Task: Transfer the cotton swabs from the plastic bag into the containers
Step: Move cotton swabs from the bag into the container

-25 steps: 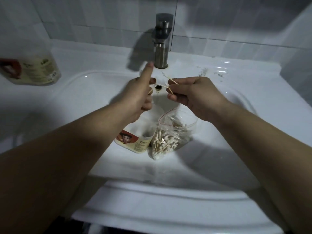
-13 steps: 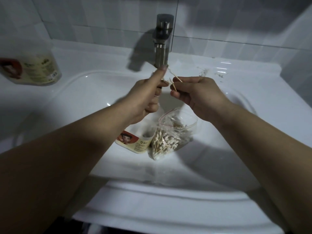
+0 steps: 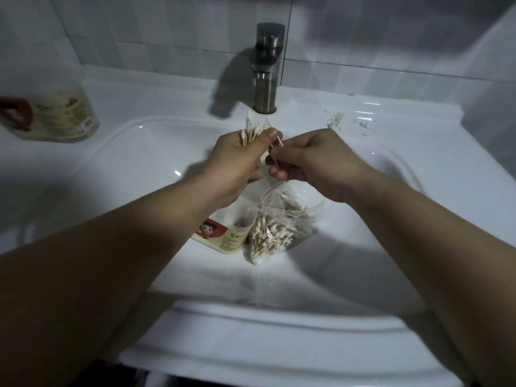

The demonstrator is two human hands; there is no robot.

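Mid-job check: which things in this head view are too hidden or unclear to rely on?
Container in the basin: head view, left forearm covers most; contents unseen.
Container on the counter: head view, cut by left edge and blurred; fill unknown.
Swabs pinched by the right hand: head view, mostly covered by that hand; count unclear.

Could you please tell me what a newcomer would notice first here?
Over the white sink, the left hand grips a bundle of cotton swabs while the right hand pinches loose swabs beside it. In the sink below, an open plastic bag of swabs lies beside a labelled container.
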